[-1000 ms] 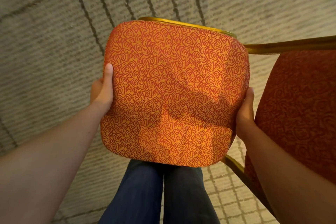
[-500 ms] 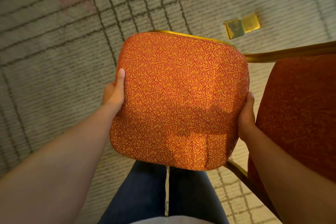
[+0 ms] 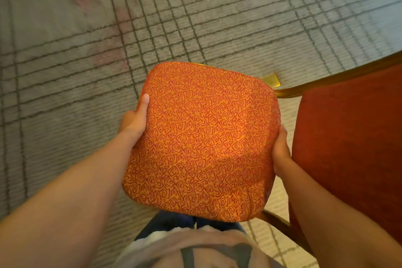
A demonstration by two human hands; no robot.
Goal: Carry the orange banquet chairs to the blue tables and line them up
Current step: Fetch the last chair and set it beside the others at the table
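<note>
An orange banquet chair with a swirl-patterned seat (image 3: 202,141) and gold frame is lifted in front of me above the carpet. My left hand (image 3: 136,118) grips the seat's left edge, thumb lying on top, fingers hidden underneath. My right hand (image 3: 280,154) grips the seat's right edge, fingers also hidden below. The chair's red backrest (image 3: 350,148) with its gold frame rail (image 3: 326,79) stands at the right. No blue table is in view.
Grey carpet (image 3: 65,72) with dark grid lines and faint pink marks lies all around. A small gold floor plate (image 3: 272,80) peeks out past the seat's far right corner. My legs and shirt show at the bottom.
The view has moved forward over the carpet with the chair held the same way. The gold floor plate has slid from the top right down to the seat's far edge.
</note>
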